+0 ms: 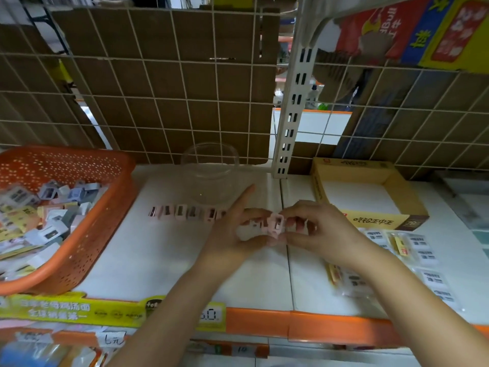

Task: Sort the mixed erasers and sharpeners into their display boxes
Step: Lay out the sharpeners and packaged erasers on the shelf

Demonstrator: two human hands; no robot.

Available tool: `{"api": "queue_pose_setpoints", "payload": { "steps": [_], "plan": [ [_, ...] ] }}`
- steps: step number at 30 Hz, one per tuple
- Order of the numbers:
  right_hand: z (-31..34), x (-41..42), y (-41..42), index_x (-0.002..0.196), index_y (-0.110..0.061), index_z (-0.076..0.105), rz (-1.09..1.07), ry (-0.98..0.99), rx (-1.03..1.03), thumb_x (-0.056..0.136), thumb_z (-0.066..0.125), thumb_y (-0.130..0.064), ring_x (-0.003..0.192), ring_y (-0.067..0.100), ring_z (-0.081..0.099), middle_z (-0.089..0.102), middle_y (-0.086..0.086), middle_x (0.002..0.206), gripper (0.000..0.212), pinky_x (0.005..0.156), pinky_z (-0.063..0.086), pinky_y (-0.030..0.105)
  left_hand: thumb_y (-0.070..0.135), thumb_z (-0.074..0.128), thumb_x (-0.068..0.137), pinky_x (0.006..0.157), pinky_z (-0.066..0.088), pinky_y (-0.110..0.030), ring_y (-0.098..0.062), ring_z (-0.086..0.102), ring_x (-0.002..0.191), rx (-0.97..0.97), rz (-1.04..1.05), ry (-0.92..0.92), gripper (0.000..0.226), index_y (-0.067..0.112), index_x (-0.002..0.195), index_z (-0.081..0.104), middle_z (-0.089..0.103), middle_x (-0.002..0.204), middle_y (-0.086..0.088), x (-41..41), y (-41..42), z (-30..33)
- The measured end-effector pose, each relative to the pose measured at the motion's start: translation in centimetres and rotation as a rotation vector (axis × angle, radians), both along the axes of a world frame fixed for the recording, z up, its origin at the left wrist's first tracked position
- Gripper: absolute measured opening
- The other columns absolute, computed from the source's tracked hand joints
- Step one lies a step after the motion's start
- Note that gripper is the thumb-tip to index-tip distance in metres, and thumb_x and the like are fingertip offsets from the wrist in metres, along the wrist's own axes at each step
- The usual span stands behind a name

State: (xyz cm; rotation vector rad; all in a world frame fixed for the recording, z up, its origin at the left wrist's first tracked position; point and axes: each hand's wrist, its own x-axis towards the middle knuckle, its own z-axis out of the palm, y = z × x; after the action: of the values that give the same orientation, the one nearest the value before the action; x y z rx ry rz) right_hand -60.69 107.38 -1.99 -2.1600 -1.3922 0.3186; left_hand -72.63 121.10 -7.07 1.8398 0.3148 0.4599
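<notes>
Both hands meet at the centre of the white shelf (164,260). The left hand (232,234) and right hand (315,231) pinch a pink sharpener (277,224) between curled fingertips, the left forefinger pointing straight to 12 o'clock. A row of pink sharpeners (185,211) lies at 9 o'clock of the hands. The orange basket (87,250) sits farther at 9 o'clock; the cardboard box (370,178) at 2 o'clock.
</notes>
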Motion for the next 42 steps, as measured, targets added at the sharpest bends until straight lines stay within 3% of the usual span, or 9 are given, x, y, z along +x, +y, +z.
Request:
{"api": "queue_pose_setpoints", "payload": {
  "steps": [4,8,16,20,24,29,32,37,42],
  "plan": [
    [-1.2,1.6,-0.5,0.108,-0.018,0.064,-0.105,-0.131,-0.106,0.081,0.065,-0.031,0.071,0.002,0.042,0.049,-0.010,0.081,0.030,0.060,0.033,0.009,0.036,0.058,0.082,0.085,0.029,-0.008,-0.011,0.048,0.115,0.505,0.020,0.147,0.042,0.023,0.122,0.056,0.056,0.119,0.008,0.2,0.7,-0.1],
    [-2.5,2.4,-0.2,0.115,-0.015,0.058,-0.138,-0.173,-0.292,0.085,0.059,-0.031,0.083,0.008,0.042,0.046,-0.007,0.092,0.033,0.062,0.032,0.019,0.033,0.043,0.078,0.086,0.025,-0.015,-0.021,0.046,0.117,0.709,0.014,0.193,0.049,0.012,0.118,0.061,0.057,0.121,-0.004,0.1,1.5,-0.6],
    [-2.3,2.4,1.0,0.104,-0.016,0.059,-0.102,-0.217,-0.415,0.089,0.052,-0.024,0.089,0.012,0.051,0.049,-0.002,0.100,0.018,0.070,0.042,0.019,0.034,0.045,0.079,0.086,0.033,-0.026,-0.028,0.054,0.108,0.776,0.006,0.234,0.046,0.009,0.111,0.065,0.062,0.114,-0.008,-0.6,2.0,-1.1],
    [-1.5,2.0,1.5,0.123,-0.014,0.051,-0.108,-0.285,-0.421,0.089,0.050,-0.021,0.100,0.017,0.050,0.048,0.002,0.112,0.034,0.076,0.040,0.020,0.037,0.042,0.080,0.084,0.037,-0.022,-0.021,0.051,0.104,0.811,0.039,0.195,0.047,0.008,0.107,0.066,0.064,0.108,-0.010,-1.5,2.6,0.0],
    [0.2,0.1,4.0,0.137,-0.019,0.039,-0.033,-0.413,-0.352,0.092,0.047,-0.024,0.119,0.019,0.040,0.042,0.001,0.130,0.046,0.095,0.041,0.028,0.031,0.045,0.081,0.079,0.041,-0.023,-0.016,0.044,0.094,0.885,0.111,0.100,0.037,0.008,0.102,0.065,0.064,0.098,-0.010,-3.2,4.8,2.8],
    [2.0,-3.2,8.4,0.137,-0.022,0.039,0.120,-0.498,-0.146,0.094,0.043,-0.023,0.125,0.015,0.039,0.041,-0.003,0.137,0.044,0.100,0.037,0.024,0.030,0.045,0.080,0.078,0.038,-0.030,-0.023,0.052,0.092,1.090,0.286,0.186,0.037,0.006,0.098,0.066,0.066,0.097,-0.014,-7.6,8.7,6.1],
    [2.5,-5.1,11.9,0.134,-0.019,0.045,0.187,-0.508,-0.065,0.094,0.043,-0.022,0.120,0.018,0.046,0.047,0.000,0.133,0.041,0.099,0.038,0.027,0.030,0.044,0.078,0.078,0.049,-0.034,-0.034,0.060,0.090,1.068,0.371,0.299,0.042,0.005,0.102,0.067,0.065,0.101,-0.017,-11.1,10.8,6.9],
    [2.7,-8.9,18.4,0.116,-0.013,0.060,0.317,-0.514,0.024,0.090,0.044,-0.020,0.106,0.027,0.056,0.059,0.010,0.118,0.032,0.088,0.044,0.033,0.032,0.042,0.077,0.077,0.047,-0.032,-0.035,0.062,0.087,1.024,0.512,0.386,0.045,0.004,0.101,0.068,0.066,0.098,-0.017,-16.7,14.4,7.2],
    [3.2,-13.1,24.9,0.129,-0.019,0.051,0.376,-0.379,0.076,0.092,0.048,-0.019,0.124,0.022,0.045,0.049,0.003,0.136,0.037,0.103,0.032,0.030,0.036,0.044,0.078,0.083,0.047,-0.037,-0.036,0.061,0.094,0.963,0.620,0.452,0.048,0.002,0.103,0.068,0.066,0.102,-0.018,-21.0,19.1,6.7]
  ]
}}
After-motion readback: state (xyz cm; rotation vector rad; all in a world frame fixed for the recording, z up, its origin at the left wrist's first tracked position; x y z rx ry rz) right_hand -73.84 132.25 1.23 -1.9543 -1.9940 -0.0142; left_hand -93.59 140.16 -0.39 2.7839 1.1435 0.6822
